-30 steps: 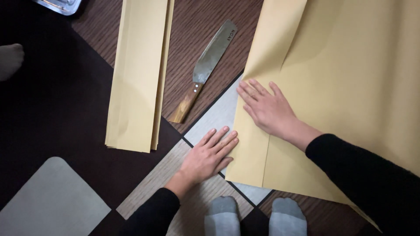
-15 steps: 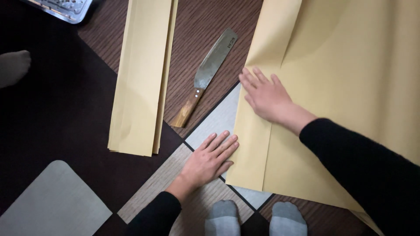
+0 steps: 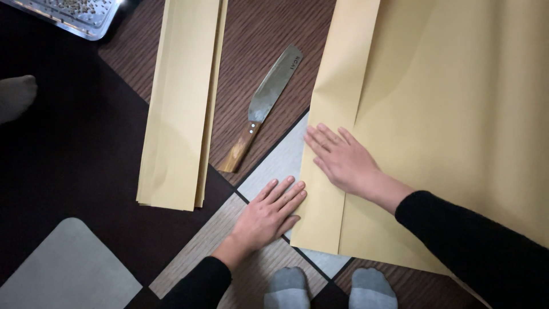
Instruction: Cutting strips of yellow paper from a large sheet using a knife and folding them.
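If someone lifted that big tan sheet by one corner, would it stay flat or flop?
Probably flop: the sheet looks thin and wide, with a soft fold under the right hand. It seems light, since a flat palm alone holds it down. It might slide on the smooth floor; the left hand lies flat at its edge.

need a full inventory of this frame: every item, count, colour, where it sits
large paper sheet: 1, tan, right side of floor, left edge folded over
stack of folded paper strips: 1 stack, tan, left of centre
knife: 1, steel blade with wooden handle, on the floor between strips and sheet
metal tray: 1, silver, top left corner, cut off by the frame
floor mat: 1, dark with grey and wood-look patches, underfoot
someone's socked foot: 1, grey, left edge
own socked feet: 2, grey, bottom centre
left hand: flat on the floor at the sheet's edge
right hand: flat on the fold
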